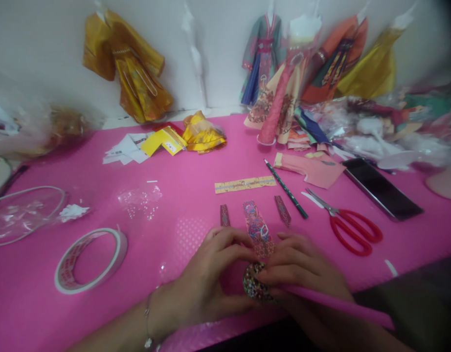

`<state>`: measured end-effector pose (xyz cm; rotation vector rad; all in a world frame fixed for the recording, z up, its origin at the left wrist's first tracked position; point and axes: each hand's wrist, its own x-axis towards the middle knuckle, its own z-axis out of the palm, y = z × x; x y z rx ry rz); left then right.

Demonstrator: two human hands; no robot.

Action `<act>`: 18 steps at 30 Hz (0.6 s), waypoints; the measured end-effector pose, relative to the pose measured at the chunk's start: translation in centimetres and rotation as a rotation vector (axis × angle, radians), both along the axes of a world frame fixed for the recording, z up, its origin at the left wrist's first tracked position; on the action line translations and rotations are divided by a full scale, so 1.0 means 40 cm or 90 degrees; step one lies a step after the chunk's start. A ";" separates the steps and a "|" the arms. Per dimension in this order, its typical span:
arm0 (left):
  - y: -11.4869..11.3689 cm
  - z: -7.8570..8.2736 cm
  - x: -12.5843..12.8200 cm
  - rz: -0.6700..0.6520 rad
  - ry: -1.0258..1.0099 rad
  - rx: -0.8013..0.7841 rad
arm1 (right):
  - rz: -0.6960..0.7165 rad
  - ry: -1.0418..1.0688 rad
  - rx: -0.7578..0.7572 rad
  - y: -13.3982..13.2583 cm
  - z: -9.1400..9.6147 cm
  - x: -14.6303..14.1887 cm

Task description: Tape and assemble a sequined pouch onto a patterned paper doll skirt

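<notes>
At the near edge of the pink table, my left hand (214, 276) curls its fingers and thumb around a small round thing covered or filled with multicoloured beads (254, 282). My right hand (306, 266) touches its other side with the fingertips. A pink stick (343, 305) rests in the right hand and points back to the lower right; its tip is hidden. Just beyond the fingers lies a patterned fabric strip (257, 225). Dark red patterned pieces (282, 210) flank it, and a long beige strip (245, 185) lies farther back.
Red-handled scissors (353, 230), a dark pencil (286, 188) and a phone (383, 188) lie on the right. To the left are a tape roll (121, 249) and scattered tiny gems (143, 203). Dressed doll forms (141, 63) and plastic bags (412, 132) line the back.
</notes>
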<state>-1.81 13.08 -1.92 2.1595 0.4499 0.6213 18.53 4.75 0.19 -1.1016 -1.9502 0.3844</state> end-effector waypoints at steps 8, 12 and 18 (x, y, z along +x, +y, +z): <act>0.000 0.004 0.002 -0.001 0.004 -0.001 | 0.004 -0.006 -0.016 -0.001 0.005 0.007; 0.002 0.002 0.002 -0.003 0.004 0.005 | 0.001 0.017 -0.020 0.000 0.009 0.008; 0.011 0.007 0.001 0.043 0.004 -0.023 | -0.052 0.120 -0.043 -0.013 -0.008 0.020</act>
